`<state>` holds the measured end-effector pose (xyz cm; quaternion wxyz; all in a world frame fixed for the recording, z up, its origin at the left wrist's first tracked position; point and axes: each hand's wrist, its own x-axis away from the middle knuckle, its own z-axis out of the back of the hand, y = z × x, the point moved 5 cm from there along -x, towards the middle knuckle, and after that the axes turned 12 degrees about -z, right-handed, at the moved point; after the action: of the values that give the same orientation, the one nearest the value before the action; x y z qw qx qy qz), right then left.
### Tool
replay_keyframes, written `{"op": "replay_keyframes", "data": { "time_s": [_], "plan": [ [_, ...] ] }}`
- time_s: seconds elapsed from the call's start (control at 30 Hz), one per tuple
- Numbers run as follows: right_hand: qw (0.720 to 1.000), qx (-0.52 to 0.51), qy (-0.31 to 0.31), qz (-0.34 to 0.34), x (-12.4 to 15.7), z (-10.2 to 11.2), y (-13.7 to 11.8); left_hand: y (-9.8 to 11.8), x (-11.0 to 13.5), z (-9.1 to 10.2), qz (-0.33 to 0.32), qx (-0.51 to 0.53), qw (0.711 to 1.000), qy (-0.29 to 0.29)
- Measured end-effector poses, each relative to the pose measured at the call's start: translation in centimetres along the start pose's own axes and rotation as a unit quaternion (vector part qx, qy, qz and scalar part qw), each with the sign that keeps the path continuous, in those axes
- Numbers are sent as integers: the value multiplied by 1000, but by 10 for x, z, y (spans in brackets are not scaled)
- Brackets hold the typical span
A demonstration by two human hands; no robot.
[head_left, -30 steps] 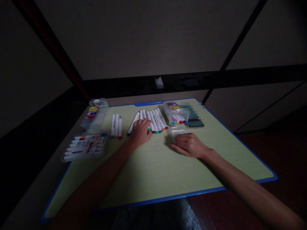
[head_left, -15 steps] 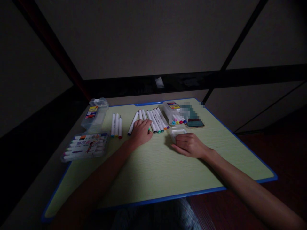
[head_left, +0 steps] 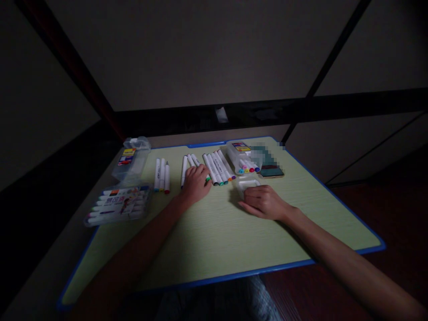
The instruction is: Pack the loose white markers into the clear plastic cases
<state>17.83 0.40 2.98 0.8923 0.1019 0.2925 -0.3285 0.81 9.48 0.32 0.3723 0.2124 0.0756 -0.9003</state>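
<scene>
My left hand (head_left: 197, 183) lies over the middle of a row of white markers, its fingers curled closed on a green-capped marker (head_left: 207, 178) that is partly hidden beneath them. One marker (head_left: 184, 170) stands alongside its left edge. Just right of the fingertips lie several more markers (head_left: 217, 168) side by side, with dark, green, orange and purple ends. My right hand (head_left: 264, 201) rests on the table with its fingers folded over the near edge of the clear lid (head_left: 248, 182) of a plastic marker case (head_left: 236, 160). Several coloured marker ends show in that case.
Left of the row, three markers (head_left: 162, 176) lie together, one uncapped. An open clear case (head_left: 129, 162) and a flat case of markers (head_left: 118, 205) sit at the table's left edge. A phone (head_left: 272, 171) lies right of the marker case. Blue trim edges the table (head_left: 214, 240).
Under my left hand, the leftmost marker has swung from slanted to nearly straight, and the two beside it have shifted left and now lean more. My right hand stays put.
</scene>
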Motion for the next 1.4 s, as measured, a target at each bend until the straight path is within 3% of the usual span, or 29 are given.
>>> {"op": "replay_keyframes", "data": {
  "time_s": [0.6, 0.9, 1.4],
  "plan": [
    [1000, 4, 1, 7, -1, 0, -1, -1, 0, 8, 0, 21, 998, 55],
    [1000, 0, 2, 8, -1, 1, -1, 0, -2, 2, -7, 24, 1000, 7],
    [1000, 2, 3, 7, -1, 1, -1, -2, -1, -7, -6, -14, 1000, -7]
  ]
}}
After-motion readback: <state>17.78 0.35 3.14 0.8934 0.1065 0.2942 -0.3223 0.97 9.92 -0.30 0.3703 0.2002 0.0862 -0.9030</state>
